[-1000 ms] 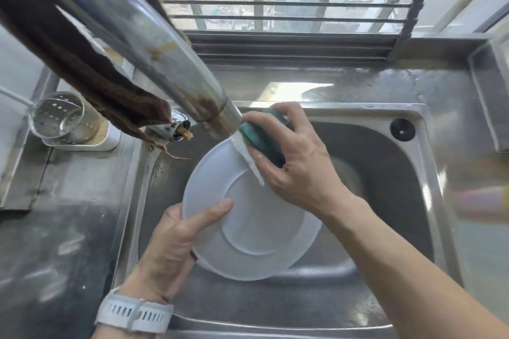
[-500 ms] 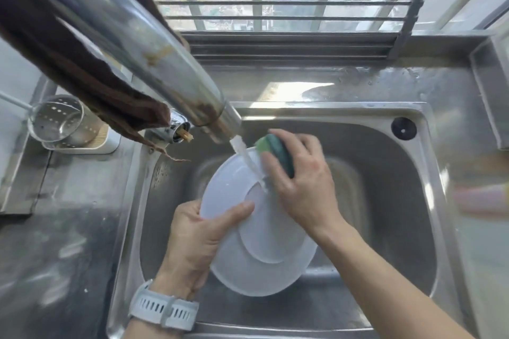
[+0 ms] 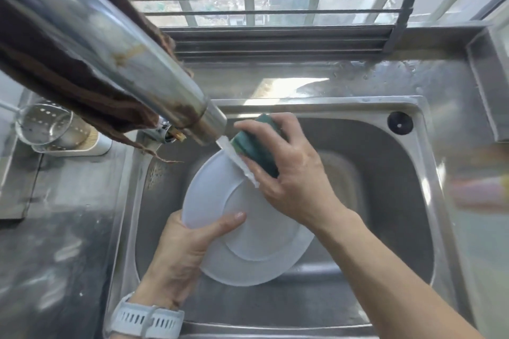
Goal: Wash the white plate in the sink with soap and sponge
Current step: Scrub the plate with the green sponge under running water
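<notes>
The white plate [image 3: 248, 231] is held tilted over the steel sink [image 3: 385, 201]. My left hand [image 3: 187, 253] grips its lower left rim, thumb lying across the face. My right hand [image 3: 289, 173] holds a dark green sponge [image 3: 257, 146] against the plate's upper edge. Water runs from the steel faucet spout [image 3: 115, 58] onto the plate right beside the sponge. A white watch sits on my left wrist.
A brown cloth [image 3: 68, 82] hangs over the faucet. A perforated steel holder [image 3: 46, 124] stands on a white tray at the left on the wet counter. A black plug [image 3: 400, 123] sits at the sink's back right corner. Window bars run along the back.
My right hand and the sponge slid down the plate, then back up to its top edge under the water. My left hand shifted its hold and turned the plate slightly.
</notes>
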